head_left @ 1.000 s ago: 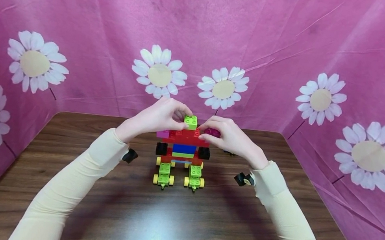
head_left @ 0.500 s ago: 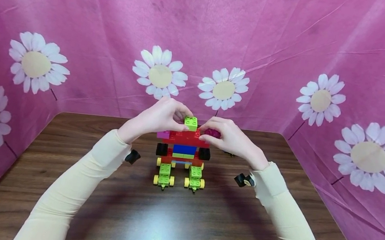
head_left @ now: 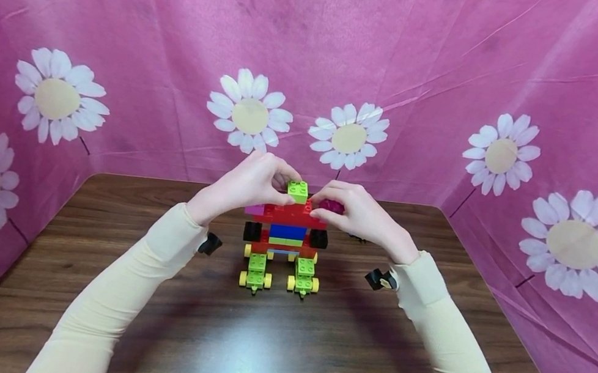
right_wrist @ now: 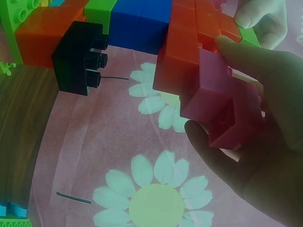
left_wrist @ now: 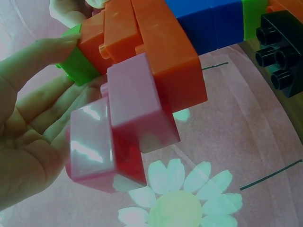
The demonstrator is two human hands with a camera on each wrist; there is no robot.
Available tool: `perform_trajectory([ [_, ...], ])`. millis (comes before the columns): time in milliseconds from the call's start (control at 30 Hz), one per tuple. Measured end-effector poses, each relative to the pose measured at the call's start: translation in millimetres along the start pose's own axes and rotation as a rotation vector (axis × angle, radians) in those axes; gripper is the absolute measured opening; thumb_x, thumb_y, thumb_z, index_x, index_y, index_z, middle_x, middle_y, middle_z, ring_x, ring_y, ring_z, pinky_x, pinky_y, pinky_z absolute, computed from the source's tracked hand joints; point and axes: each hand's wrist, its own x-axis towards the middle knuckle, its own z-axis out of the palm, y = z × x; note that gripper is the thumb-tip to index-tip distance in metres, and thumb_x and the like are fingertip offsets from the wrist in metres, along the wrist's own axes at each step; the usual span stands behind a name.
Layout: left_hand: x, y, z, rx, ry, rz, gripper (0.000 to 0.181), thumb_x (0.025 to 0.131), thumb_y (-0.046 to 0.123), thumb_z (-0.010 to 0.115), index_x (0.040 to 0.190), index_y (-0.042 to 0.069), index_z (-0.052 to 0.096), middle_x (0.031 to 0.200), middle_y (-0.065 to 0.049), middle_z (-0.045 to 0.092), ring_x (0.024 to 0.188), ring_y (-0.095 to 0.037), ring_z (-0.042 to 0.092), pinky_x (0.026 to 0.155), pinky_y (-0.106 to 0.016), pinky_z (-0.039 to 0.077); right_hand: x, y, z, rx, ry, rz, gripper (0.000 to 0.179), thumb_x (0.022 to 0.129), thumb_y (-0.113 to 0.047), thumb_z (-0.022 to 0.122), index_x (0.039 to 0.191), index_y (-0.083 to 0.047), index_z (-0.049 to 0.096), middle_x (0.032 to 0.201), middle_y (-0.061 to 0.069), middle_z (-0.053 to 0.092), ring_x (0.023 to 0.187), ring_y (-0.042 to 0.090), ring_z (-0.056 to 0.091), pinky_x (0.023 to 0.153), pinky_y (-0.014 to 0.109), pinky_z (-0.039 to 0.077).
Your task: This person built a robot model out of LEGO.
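A toy-brick figure stands upright at mid-table in the head view, with red bricks (head_left: 289,215) across its upper part, a blue brick (head_left: 287,232) below and wheeled green feet (head_left: 257,263). My left hand (head_left: 246,183) pinches the lime-green brick (head_left: 296,196) on top between thumb and fingers. On the figure's right side, my right hand (head_left: 359,213) grips the shoulder: its thumb presses near the red and pink bricks, its other fingers curl behind. Stepped pink bricks (right_wrist: 208,85) sit within that hand. Matching pink bricks (left_wrist: 132,99) jut out beside the left hand.
Black bricks (head_left: 252,231) stick out on both sides of the figure. Dark wood tabletop (head_left: 150,329) lies around it, backed by a pink cloth (head_left: 315,41) printed with daisies. Blue and green pieces (right_wrist: 14,213) show at the right wrist view's lower left.
Both hands keep their holds on the figure. The left forearm has shifted slightly to the right; the figure shows no clear movement of its own.
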Motion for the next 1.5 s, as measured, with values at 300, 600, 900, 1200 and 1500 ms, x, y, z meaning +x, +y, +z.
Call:
perform_trajectory([
  [300,-3.0,1.8,4.3,-0.006,0.016,-0.014,0.038,0.082,0.015,0.081,0.118,0.004,0.072,0.107,-0.012,0.076,0.089,-0.021,0.075,0.082,-0.033,0.060,-1.2,0,1,-0.016,-0.001,0.002,0.021,0.088,-0.025,0.076,0.106,-0.014,0.075,0.098,-0.001,0.072,0.081,0.009,0.060,0.073,0.027,0.054],
  [600,-3.7,-1.2,3.9,0.009,0.022,0.009,0.038,0.082,0.017,0.081,0.117,0.004,0.073,0.106,-0.011,0.077,0.087,-0.020,0.074,0.079,-0.032,0.061,-1.8,0,2,-0.022,0.005,-0.007,0.021,0.088,-0.026,0.075,0.105,-0.014,0.075,0.098,-0.002,0.072,0.081,0.009,0.060,0.074,0.028,0.053],
  [900,-3.6,-3.9,2.3,-0.023,0.015,0.005,0.040,0.082,0.017,0.081,0.119,0.005,0.072,0.109,-0.012,0.076,0.091,-0.021,0.074,0.082,-0.033,0.061,-0.7,-1,-1,-0.026,0.008,-0.012,0.020,0.088,-0.025,0.075,0.105,-0.014,0.075,0.099,-0.002,0.072,0.084,0.009,0.062,0.077,0.029,0.054],
  [1200,-2.3,-8.3,3.1,-0.014,-0.006,0.016,0.041,0.083,0.018,0.081,0.120,0.003,0.070,0.108,-0.012,0.075,0.094,-0.022,0.073,0.086,-0.036,0.060,-0.7,-1,-1,-0.035,-0.005,-0.005,0.020,0.089,-0.025,0.075,0.105,-0.014,0.075,0.099,-0.001,0.072,0.084,0.010,0.061,0.076,0.028,0.054],
  [1500,-8.8,-14.7,5.9,0.019,0.023,0.035,0.044,0.086,0.024,0.078,0.122,0.002,0.068,0.112,-0.013,0.074,0.101,-0.025,0.072,0.092,-0.039,0.057,-0.7,-2,-6,-0.034,0.009,-0.025,0.022,0.089,-0.026,0.074,0.107,-0.014,0.075,0.101,-0.001,0.071,0.084,0.010,0.061,0.075,0.029,0.054],
])
